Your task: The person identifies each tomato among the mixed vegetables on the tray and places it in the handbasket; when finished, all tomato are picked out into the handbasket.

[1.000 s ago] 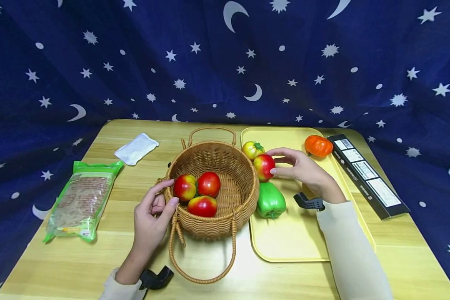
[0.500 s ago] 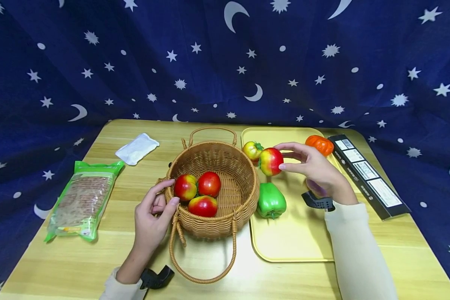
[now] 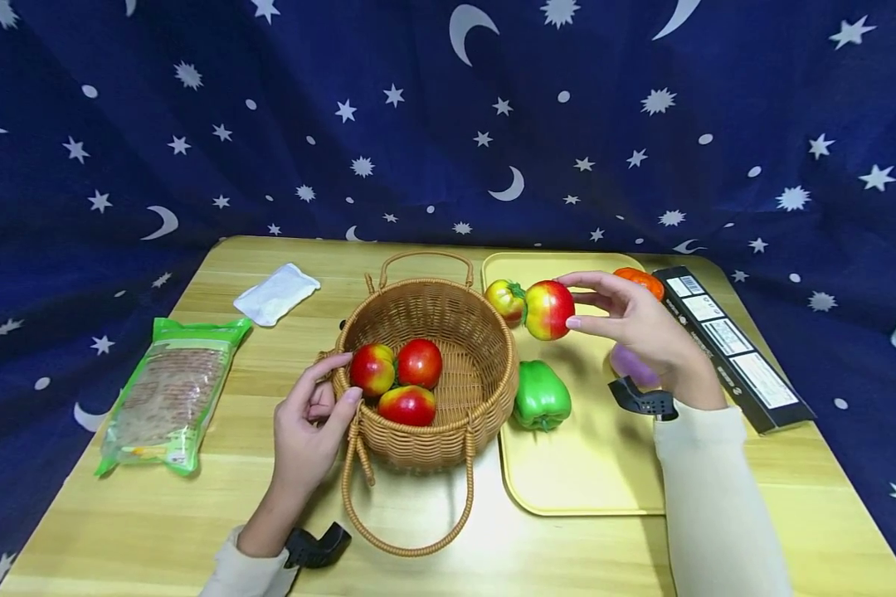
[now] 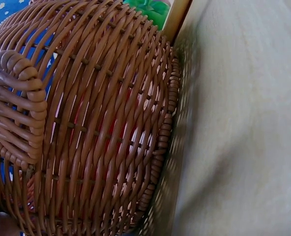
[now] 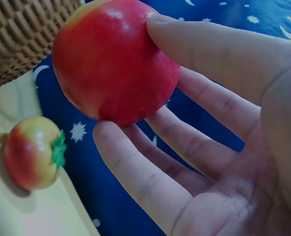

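My left hand (image 3: 309, 431) grips the near-left rim of a round wicker basket (image 3: 418, 452), thumb and fingertips on the edge. In the left wrist view the basket's woven side (image 4: 96, 118) fills much of the frame. Inside lie a red tomato (image 3: 420, 363) and two red-and-yellow fruits (image 3: 406, 406). My right hand (image 3: 642, 327) holds a red-and-yellow tomato (image 3: 550, 310) at its fingertips, raised above the tray. In the right wrist view the thumb presses one side of this tomato (image 5: 113, 64), with fingertips under it. A second yellow-and-red tomato (image 3: 504, 300) lies beside the basket.
On the yellow tray (image 3: 590, 489) are a green bell pepper (image 3: 542, 396), a partly hidden purple item (image 3: 633, 366) and an orange pumpkin (image 3: 642, 280). A long black box (image 3: 732, 348) lies at right. A green-edged food bag (image 3: 172, 394) and a white packet (image 3: 276, 294) sit at left.
My right hand has lifted the tomato away from the basket's side, up and to the right, turning it. The purple item has come into view below the wrist. My left hand stays at the rim.
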`<state>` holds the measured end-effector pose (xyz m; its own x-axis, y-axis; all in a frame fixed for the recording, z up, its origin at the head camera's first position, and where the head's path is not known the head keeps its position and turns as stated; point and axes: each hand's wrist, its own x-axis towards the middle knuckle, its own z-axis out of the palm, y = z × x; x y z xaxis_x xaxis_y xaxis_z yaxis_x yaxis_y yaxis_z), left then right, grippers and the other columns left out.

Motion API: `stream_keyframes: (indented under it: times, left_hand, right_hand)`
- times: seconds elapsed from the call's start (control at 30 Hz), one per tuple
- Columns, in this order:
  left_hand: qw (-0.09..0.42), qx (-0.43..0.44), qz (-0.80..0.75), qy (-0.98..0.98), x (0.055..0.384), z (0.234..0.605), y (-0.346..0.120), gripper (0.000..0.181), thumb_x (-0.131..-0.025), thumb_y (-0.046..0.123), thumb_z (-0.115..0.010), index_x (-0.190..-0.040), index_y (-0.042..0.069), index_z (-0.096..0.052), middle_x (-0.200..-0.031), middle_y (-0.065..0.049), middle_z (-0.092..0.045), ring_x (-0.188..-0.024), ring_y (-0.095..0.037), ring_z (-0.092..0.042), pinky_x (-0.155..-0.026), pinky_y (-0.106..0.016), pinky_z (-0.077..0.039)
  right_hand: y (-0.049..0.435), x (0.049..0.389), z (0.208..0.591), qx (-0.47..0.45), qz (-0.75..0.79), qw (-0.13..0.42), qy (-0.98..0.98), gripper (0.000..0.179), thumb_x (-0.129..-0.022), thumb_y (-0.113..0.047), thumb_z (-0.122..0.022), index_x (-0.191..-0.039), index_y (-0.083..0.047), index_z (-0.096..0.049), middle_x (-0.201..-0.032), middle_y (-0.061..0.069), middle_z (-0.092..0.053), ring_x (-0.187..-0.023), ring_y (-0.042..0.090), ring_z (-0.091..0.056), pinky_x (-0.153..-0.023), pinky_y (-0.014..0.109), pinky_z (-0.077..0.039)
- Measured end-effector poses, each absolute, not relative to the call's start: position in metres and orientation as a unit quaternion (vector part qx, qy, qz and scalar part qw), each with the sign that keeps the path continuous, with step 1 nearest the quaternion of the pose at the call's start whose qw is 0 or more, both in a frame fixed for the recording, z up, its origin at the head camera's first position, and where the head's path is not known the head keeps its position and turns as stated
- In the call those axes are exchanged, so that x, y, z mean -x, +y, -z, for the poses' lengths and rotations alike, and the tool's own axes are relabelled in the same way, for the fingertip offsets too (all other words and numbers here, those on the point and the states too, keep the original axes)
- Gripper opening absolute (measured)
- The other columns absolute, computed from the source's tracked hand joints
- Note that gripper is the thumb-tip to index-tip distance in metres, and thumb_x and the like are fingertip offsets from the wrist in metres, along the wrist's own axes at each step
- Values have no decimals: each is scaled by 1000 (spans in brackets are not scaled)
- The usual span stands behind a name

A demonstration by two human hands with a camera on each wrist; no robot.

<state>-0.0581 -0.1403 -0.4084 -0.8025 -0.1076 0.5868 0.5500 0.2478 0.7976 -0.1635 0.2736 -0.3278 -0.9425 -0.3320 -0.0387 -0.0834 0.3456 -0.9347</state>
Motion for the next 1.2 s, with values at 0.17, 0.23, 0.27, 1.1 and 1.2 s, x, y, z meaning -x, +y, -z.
stream_keyframes:
  times: [0.17, 0.23, 0.27, 1.1, 1.2]
  left_hand:
    - [275, 150, 596, -740, 57, 405, -140, 44, -83, -17, -70, -125, -5, -65, -61, -10, -25, -56, -21, -25, -53, -30, -20]
    - [276, 151, 594, -740, 58, 407, -141, 44, -83, -16, -71, -125, -5, -66, -61, -10, -25, -56, -21, -25, -53, -30, -20]
    - [276, 151, 594, -740, 58, 407, -141, 45, -82, -16, -71, -125, -4, -66, -61, -10, -25, -56, -21, -25, -53, -30, -20]
    - [278, 154, 593, -740, 59, 412, -144, 48, -82, -13, -74, -128, 2, -67, -61, -7, -27, -56, -18, -27, -53, -27, -21]
    - [279, 155, 591, -741, 59, 411, -144, 48, -83, -12, -74, -128, 3, -67, -61, -8, -28, -56, -18, -27, -52, -27, -22]
  right_hand:
    - [267, 166, 314, 150, 574, 96, 799, 56, -90, -14, -80, -142, -16, -59, -140, 7, -60, -129, 22, -57, -98, 26, -49]
    - [264, 168, 308, 157, 578, 97, 795, 56, -90, -12, -80, -142, -15, -59, -140, 7, -60, -128, 22, -57, -97, 28, -51]
    - [262, 169, 306, 159, 578, 98, 794, 56, -90, -12, -80, -142, -15, -59, -140, 7, -59, -128, 22, -57, -96, 28, -51]
    - [178, 199, 248, 339, 495, 170, 782, 50, -90, -11, -80, -136, -15, -63, -134, 4, -64, -124, 22, -59, -93, 37, -55]
    - [165, 203, 244, 367, 473, 185, 779, 49, -89, -13, -81, -135, -16, -64, -134, 2, -62, -125, 20, -59, -93, 37, -55]
